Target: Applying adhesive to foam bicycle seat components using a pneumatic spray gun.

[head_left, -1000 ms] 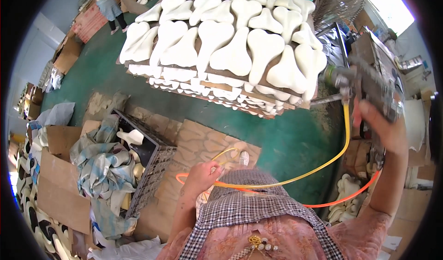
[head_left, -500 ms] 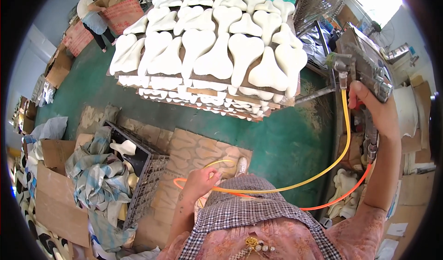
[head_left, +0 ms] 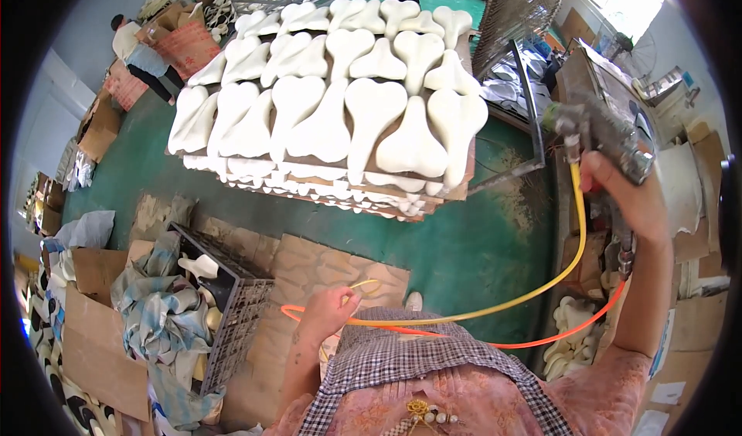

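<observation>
My right hand (head_left: 618, 189) is raised at the right, closed around the handle of a metal spray gun (head_left: 599, 131). A yellow hose (head_left: 581, 235) hangs from the gun's front, and an orange hose (head_left: 572, 332) joins below the handle. Both curve across my checked apron to the left. At my waist, my left hand (head_left: 328, 315) is closed on the yellow hose, whose loop sticks out past the fingers. Rows of white bicycle-saddle-shaped foam pads (head_left: 375, 115) lie on the top board of a layered stack, ahead of both hands.
A black plastic crate (head_left: 243, 312) with crumpled striped sheeting (head_left: 162, 312) sits at the lower left, beside cardboard boxes (head_left: 100, 351). Stained cardboard (head_left: 309, 258) covers the floor. A metal bar (head_left: 510, 172) juts from the stack. Another person (head_left: 139, 53) stands at the far left.
The stack of pads now sits lower and further left in view. Both hands keep their holds, with the gun blurred. The far person leans more over the boxes.
</observation>
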Available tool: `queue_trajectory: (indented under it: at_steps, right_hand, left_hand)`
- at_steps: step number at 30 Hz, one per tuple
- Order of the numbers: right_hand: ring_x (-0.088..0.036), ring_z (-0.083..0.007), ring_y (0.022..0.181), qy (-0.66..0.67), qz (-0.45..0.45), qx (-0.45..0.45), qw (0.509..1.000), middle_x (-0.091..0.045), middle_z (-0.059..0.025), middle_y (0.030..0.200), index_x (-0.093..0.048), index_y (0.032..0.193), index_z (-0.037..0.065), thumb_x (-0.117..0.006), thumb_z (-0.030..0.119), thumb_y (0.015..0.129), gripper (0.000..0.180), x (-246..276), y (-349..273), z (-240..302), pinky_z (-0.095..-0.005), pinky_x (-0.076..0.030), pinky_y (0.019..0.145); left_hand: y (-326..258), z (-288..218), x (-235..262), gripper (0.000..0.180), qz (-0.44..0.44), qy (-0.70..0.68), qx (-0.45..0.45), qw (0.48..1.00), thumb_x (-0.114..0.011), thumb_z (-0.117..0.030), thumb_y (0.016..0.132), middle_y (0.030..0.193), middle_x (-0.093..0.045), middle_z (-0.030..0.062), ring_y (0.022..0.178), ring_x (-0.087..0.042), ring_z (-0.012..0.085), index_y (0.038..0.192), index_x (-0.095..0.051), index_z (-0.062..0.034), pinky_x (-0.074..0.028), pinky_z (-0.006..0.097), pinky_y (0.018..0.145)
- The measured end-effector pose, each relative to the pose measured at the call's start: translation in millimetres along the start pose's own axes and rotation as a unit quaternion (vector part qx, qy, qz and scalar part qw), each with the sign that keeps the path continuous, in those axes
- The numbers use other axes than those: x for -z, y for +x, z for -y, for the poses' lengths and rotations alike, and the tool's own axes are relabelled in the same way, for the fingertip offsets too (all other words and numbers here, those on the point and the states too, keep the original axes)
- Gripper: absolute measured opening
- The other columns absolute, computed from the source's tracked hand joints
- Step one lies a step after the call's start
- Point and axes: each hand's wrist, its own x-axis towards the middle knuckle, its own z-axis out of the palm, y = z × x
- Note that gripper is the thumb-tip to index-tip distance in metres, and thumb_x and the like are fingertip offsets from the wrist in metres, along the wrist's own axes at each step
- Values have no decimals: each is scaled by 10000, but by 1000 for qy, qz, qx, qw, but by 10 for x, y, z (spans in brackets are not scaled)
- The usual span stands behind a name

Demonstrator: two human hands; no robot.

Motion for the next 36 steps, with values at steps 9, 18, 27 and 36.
queue_trajectory:
  at_steps: [9, 18, 27, 36]
  right_hand:
    - [-544, -108, 629, 58, 23, -34, 997, -590, -50, 747, -561, 927, -10, -604, 143, 849, 177, 484, -12, -478, -241, -442, 595]
    - [-520, -90, 628, 58, 42, -70, 995, -570, -38, 777, -467, 1205, -29, -611, 134, 819, 443, 643, -275, -656, -215, -431, 587]
    - [-550, -125, 696, 149, 20, -37, 988, -579, -48, 846, -477, 1168, -21, -626, 149, 816, 418, 212, -415, -314, -262, -472, 667]
    - [-580, -149, 722, 260, 130, 5, 957, -596, -66, 832, -467, 1185, -26, -593, 176, 844, 416, -801, 52, -32, -279, -479, 681]
  left_hand:
    - [315, -560, -336, 288, 15, 8, 2, 1000, -544, -341, 818, 646, -593, 139, 644, -587, 316, 872, -633, -72, -450, 398, 587]
    - [546, -700, -443, 271, 24, 6, -38, 999, -577, -328, 814, 601, -564, 110, 553, -554, 243, 887, -638, -74, -412, 356, 517]
    - [113, -117, -188, 298, -5, 1, -13, 1000, -530, -350, 812, 735, -606, 163, 699, -590, 331, 863, -634, -75, -449, 406, 598]
    - [-814, 570, 926, 232, -165, 4, 113, 980, -563, -287, 801, 698, -600, 153, 666, -595, 321, 851, -627, -70, -447, 396, 580]
